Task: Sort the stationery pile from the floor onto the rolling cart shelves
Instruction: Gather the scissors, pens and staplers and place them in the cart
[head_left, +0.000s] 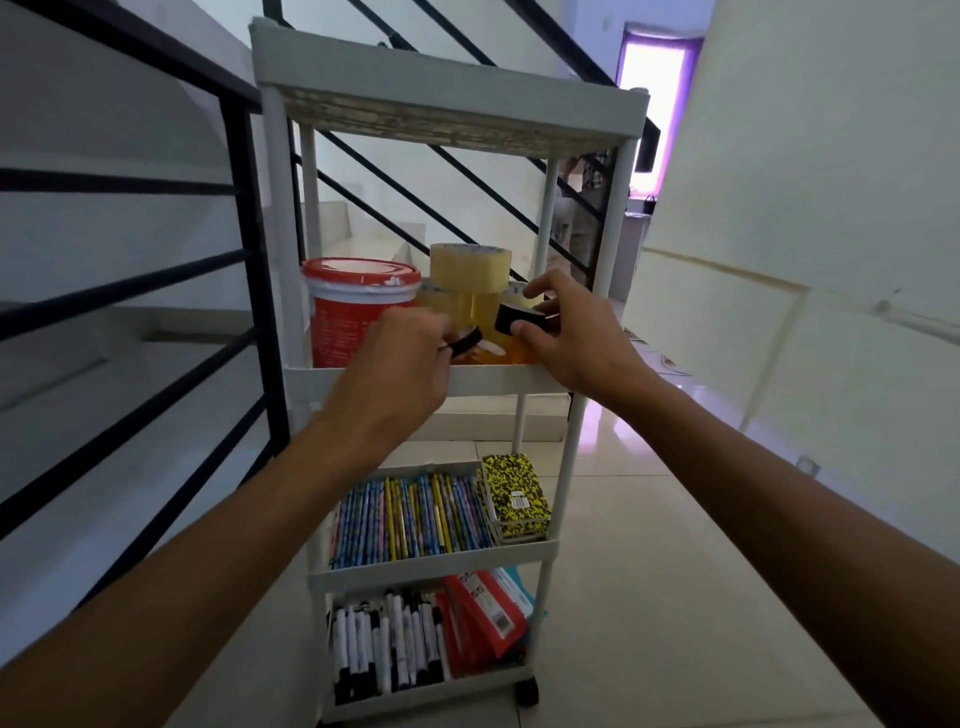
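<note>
Markers (387, 647) below pencils (410, 519), notebook (514, 496).

left hand (402, 353) blurred, black roll (464, 341) half hidden, top shelf (447, 93) contents unseen

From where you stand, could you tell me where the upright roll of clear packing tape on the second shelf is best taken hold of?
Grip the clear tape roll across its flat faces near the top, coming from above. It stands on edge; the red tub crowds its left, and both hands block the front.
</note>
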